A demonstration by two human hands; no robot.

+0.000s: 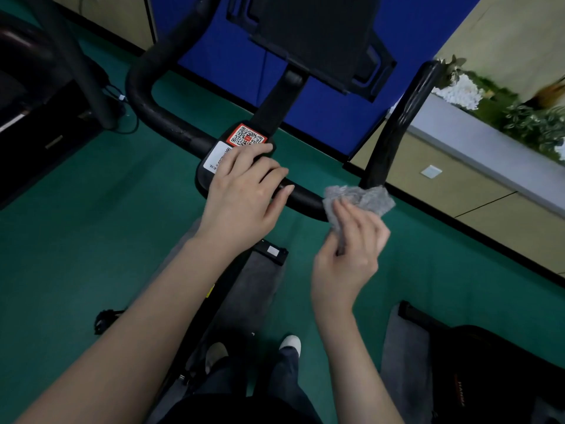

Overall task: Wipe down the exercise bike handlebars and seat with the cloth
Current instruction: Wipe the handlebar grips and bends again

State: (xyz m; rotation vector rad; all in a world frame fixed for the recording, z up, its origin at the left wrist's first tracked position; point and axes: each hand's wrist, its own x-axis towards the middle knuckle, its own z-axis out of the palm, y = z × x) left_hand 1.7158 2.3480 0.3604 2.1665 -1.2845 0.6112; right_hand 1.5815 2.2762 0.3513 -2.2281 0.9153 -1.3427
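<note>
The black handlebars of the exercise bike curve across the middle of the head view, with a QR-code sticker at their centre. My left hand rests on the centre of the bar, fingers straight over the stickers. My right hand pinches a crumpled grey cloth and holds it against the bar's right bend, where the right horn rises. The seat is hidden from view.
A black console stands above the bar against a blue panel. Another black machine is at the left. A planter ledge runs along the right. Green floor, grey mats and my feet lie below.
</note>
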